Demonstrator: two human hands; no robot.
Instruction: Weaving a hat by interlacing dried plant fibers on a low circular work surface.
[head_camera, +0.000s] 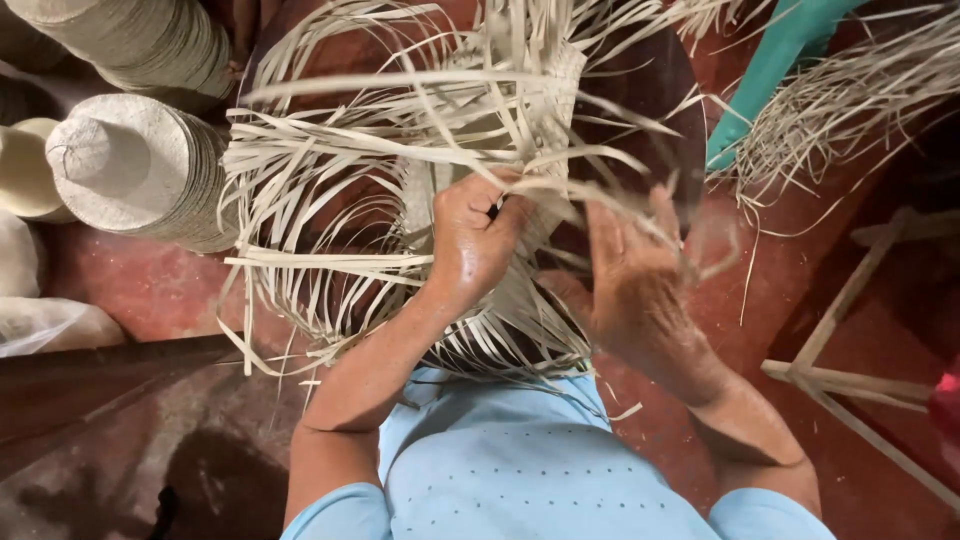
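While loose straw strips (330, 180) veil the woven piece (520, 90), the left hand (470, 240) pinches strands and the right hand (635, 275), blurred, spreads open fingers.

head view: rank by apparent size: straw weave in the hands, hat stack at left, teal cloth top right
1. Straw weave, by far the largest; left hand pinches its strips, right hand open beside it.
2. Hat stack.
3. Teal cloth, cut off by the frame edge, so 2 versus 3 is unsure.
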